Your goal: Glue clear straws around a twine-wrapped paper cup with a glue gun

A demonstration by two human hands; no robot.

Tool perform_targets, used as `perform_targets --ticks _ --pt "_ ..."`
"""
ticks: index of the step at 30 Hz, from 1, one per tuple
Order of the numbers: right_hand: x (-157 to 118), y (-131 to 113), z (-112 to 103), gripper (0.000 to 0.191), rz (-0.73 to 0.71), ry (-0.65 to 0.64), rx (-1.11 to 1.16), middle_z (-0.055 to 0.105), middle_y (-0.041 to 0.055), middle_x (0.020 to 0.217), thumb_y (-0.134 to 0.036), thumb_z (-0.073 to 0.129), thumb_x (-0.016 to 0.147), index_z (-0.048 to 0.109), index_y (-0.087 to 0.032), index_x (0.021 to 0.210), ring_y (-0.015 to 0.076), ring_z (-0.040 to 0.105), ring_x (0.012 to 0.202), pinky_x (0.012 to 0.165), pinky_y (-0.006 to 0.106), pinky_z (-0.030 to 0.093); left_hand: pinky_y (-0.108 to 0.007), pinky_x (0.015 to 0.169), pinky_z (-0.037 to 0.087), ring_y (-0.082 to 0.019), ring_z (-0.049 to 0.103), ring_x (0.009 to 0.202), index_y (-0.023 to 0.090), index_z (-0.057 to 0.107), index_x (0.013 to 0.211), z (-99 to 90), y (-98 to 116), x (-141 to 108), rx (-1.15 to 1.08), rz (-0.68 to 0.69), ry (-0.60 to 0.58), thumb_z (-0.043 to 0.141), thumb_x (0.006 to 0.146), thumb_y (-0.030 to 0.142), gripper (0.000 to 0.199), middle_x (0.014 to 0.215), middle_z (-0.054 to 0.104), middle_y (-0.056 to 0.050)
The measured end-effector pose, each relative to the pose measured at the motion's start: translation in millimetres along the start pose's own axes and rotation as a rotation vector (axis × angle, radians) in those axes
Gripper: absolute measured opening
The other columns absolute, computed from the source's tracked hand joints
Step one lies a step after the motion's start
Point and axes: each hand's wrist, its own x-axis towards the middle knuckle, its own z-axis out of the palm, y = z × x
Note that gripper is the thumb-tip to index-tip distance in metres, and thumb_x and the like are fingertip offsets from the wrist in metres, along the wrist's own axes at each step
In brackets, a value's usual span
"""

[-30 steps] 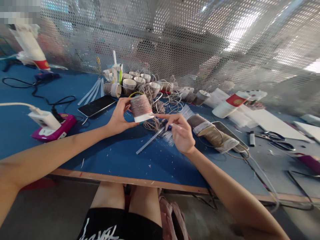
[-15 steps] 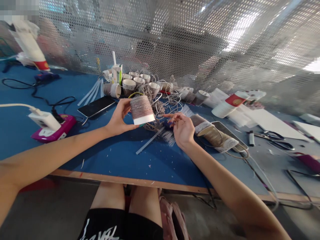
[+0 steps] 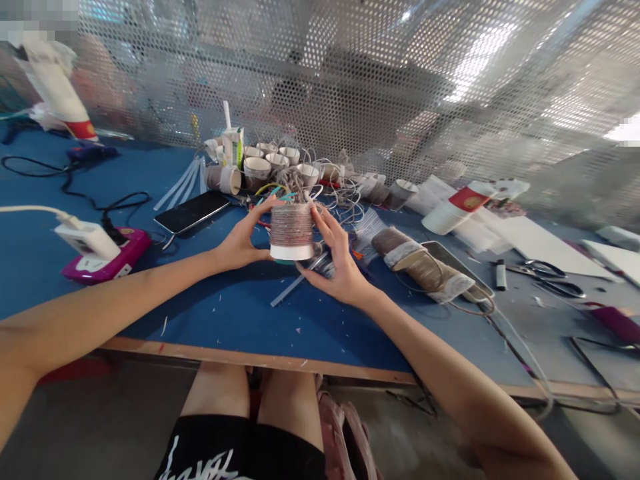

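Observation:
A paper cup (image 3: 291,228) wound with greyish-brown twine is held up over the front half of the table. A bare white band shows along its lower edge, with bits of teal above and below. My left hand (image 3: 244,239) grips the cup's left side, thumb low and fingers partly hidden behind. On the other side, my right hand (image 3: 339,259) has its fingers against the cup and its thumb near the lower edge. Just behind lies a tangle of grey cord (image 3: 293,181). A clear glue stick (image 3: 287,291) lies below the hands.
Several twine-wrapped cups (image 3: 257,167) stand at the back before a perforated metal screen (image 3: 280,73). To the left are a phone (image 3: 193,213) and a purple power strip (image 3: 107,257). Wrapped cups (image 3: 425,267), scissors (image 3: 550,277) and a stack of paper cups (image 3: 457,207) lie right.
My right hand has moved left and taken hold of the cup's right side. The cup has shifted slightly right and down and stands straighter, my left hand still on it.

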Motion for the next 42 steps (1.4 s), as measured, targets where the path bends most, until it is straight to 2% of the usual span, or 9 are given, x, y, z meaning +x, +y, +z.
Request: perform_targets --ticks 3,7,11,17,21,25,30,34,42 --pt "1 9 4 0.087 -0.077 0.012 0.017 0.026 0.0118 0.166 -0.045 0.072 0.085 0.017 -0.035 0.153 0.0332 0.022 0.155 0.124 0.062 0.022 -0.058 0.122 0.035 -0.035 0.039 0.15 0.031 0.04 0.146 0.2 1 0 -0.02 0.017 -0.057 0.082 0.071 0.057 0.09 0.151 0.051 -0.015" --pt "1 15 6 0.092 -0.109 0.06 0.037 0.035 0.0149 0.159 -0.045 0.08 0.078 0.023 -0.033 0.148 0.0343 0.034 0.15 0.122 0.061 0.029 -0.057 0.12 0.039 -0.036 0.042 0.148 0.03 0.037 0.149 0.5 6 -2 -0.002 0.022 -0.12 0.084 0.07 0.053 0.095 0.154 0.047 -0.017" --pt "0 13 5 0.084 -0.086 0.091 -0.055 0.041 0.0143 0.155 -0.035 0.076 0.081 0.025 -0.033 0.147 0.0342 0.038 0.147 0.121 0.064 0.03 -0.058 0.12 0.039 -0.037 0.04 0.148 0.03 0.026 0.155 5.4 15 -5 0.009 0.005 -0.079 0.086 0.065 0.057 0.111 0.159 0.038 -0.018" --pt "-2 15 9 0.079 -0.077 0.096 -0.017 0.043 0.0122 0.154 -0.029 0.073 0.082 0.028 -0.034 0.147 0.0331 0.037 0.148 0.122 0.063 0.029 -0.057 0.112 0.049 -0.035 0.051 0.138 0.03 0.028 0.153 15.6 15 -8 0.027 -0.002 0.003 0.083 0.07 0.058 0.103 0.15 0.046 -0.018" --pt "-3 19 17 0.076 -0.029 0.097 0.176 0.028 0.0149 0.162 -0.034 0.069 0.088 0.02 -0.035 0.146 0.0294 0.045 0.143 0.115 0.06 0.042 -0.057 0.112 0.048 -0.035 0.054 0.134 0.026 0.029 0.153 18.2 13 -9 0.134 0.032 -0.022 0.082 0.074 0.051 0.098 0.145 0.051 -0.018" --pt "-2 17 17 0.083 -0.003 0.056 0.191 0.016 0.0173 0.166 -0.037 0.074 0.083 0.019 -0.033 0.145 0.0316 0.041 0.146 0.116 0.06 0.042 -0.055 0.115 0.046 -0.035 0.052 0.137 0.021 0.029 0.152 18.0 14 -11 0.247 0.029 -0.014 0.08 0.076 0.04 0.094 0.146 0.052 -0.019" --pt "-3 3 2 0.067 -0.168 0.068 -0.007 0.042 0.0137 0.155 -0.026 0.071 0.077 0.036 -0.03 0.134 0.0336 0.036 0.149 0.12 0.063 0.032 -0.053 0.113 0.048 -0.035 0.053 0.137 0.019 0.033 0.149 12.6 11 -12 0.301 -0.052 0.041 0.08 0.074 0.045 0.093 0.145 0.053 -0.019" --pt "-4 -4 -7 0.042 -0.261 -0.029 -0.159 0.071 0.0064 0.118 -0.024 0.065 0.076 0.052 -0.031 0.116 0.0372 0.047 0.137 0.116 0.072 0.024 -0.052 0.113 0.048 -0.034 0.055 0.135 0.019 0.034 0.148 10.1 12 -11 0.351 -0.029 0.083 0.078 0.076 0.051 0.089 0.144 0.054 -0.018" --pt "-4 -5 -6 0.034 -0.284 -0.024 -0.331 0.075 0.0033 0.098 -0.024 0.055 0.082 0.057 -0.027 0.116 0.0346 0.05 0.13 0.116 0.074 0.017 -0.05 0.112 0.049 -0.032 0.058 0.131 0.019 0.034 0.147 10.0 18 -10 0.409 0.002 0.114 0.074 0.08 0.053 0.085 0.141 0.056 -0.017"
